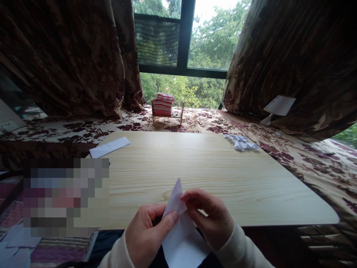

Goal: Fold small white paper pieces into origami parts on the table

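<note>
A folded sheet of white paper [181, 238] is held between my hands at the near edge of the wooden table [156, 163]. Its upper end comes to a point. My left hand [150, 230] grips the paper's left side, the thumb lying flat on top and the fingers behind. At the right edge of the folded flap, my right hand [210, 214] pinches the paper between thumb and fingers. The sheet's lower part widens and hangs below the table edge.
A folded white paper strip [109, 147] lies at the table's far left, several crumpled-looking folded papers [240, 142] at the far right. Behind stand a small rack with stacked striped cloths [164, 104] and a lamp [279, 105]. Loose white sheets [21, 242] lie lower left, near a blurred patch.
</note>
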Demonstrator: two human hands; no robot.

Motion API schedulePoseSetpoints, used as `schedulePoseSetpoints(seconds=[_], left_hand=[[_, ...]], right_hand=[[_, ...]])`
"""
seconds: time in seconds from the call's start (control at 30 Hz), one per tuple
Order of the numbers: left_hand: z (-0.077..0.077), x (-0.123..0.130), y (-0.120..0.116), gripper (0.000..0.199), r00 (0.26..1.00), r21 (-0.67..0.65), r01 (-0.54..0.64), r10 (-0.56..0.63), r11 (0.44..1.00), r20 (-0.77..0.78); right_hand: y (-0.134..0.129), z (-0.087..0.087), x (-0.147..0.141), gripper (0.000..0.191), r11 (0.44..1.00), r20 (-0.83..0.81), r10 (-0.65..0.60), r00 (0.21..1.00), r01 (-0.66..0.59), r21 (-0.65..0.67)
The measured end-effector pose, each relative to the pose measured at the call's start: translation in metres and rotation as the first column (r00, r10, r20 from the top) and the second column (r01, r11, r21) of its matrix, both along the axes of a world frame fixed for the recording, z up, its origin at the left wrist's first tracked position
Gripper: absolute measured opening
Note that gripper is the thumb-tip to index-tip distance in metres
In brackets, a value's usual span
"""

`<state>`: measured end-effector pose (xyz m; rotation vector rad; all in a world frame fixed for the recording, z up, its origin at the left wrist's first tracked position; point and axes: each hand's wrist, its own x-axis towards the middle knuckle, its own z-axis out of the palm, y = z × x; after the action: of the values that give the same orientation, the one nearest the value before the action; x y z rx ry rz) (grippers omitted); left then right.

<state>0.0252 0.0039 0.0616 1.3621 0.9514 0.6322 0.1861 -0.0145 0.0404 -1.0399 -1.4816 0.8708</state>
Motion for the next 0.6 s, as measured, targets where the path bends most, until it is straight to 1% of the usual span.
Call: schedulePoseSetpoints(seconds=[0.03,0.1,0.17,0.23,0.3,0.33,0.43,0.5,0.6], left_hand=[[-0.001,0.0,0.0,0.038,1.0,-0.011,0.0,0.0,1.0,0.006],[-0.001,-0.001,0.0,0.039,1.0,-0.028,0.007,-0.006,1.0,0.011],[0.0,-0.001,-0.001,0.039,1.0,-0.044,0.007,-0.006,0.999,0.018],[0.002,-0.002,-0.002,0.04,0.999,-0.073,0.032,-0.03,0.997,0.037],[0.006,-0.001,-0.003,0.039,0.994,-0.128,0.076,-0.065,0.989,0.082],[0.007,-0.001,-0.003,0.039,0.992,-0.152,0.09,-0.075,0.984,0.103],[0.011,-0.001,-0.004,0.037,0.988,-0.19,0.105,-0.081,0.976,0.134],[0.011,-0.001,-0.004,0.038,0.988,-0.188,0.108,-0.084,0.976,0.132],[0.008,-0.002,-0.003,0.039,0.987,-0.184,0.117,-0.094,0.976,0.13]], right_hand=[[0.0,-0.001,-0.001,0.018,0.999,-0.058,0.001,0.998,-0.003,-0.032],[0.001,-0.002,-0.002,0.03,0.992,-0.199,0.021,0.98,-0.046,-0.119],[0.003,0.0,-0.003,0.038,0.966,-0.301,0.079,0.95,-0.148,-0.214],[0.006,0.005,-0.002,0.035,0.926,-0.339,0.145,0.93,-0.248,-0.284],[0.008,0.009,-0.003,0.03,0.892,-0.354,0.203,0.913,-0.321,-0.318],[0.009,0.011,-0.003,0.029,0.884,-0.362,0.219,0.906,-0.341,-0.321],[0.01,0.012,-0.007,0.021,0.885,-0.381,0.226,0.897,-0.352,-0.306],[0.012,0.012,-0.011,0.016,0.9,-0.371,0.194,0.908,-0.316,-0.301],[0.013,0.013,-0.014,0.018,0.912,-0.345,0.162,0.925,-0.274,-0.306]])
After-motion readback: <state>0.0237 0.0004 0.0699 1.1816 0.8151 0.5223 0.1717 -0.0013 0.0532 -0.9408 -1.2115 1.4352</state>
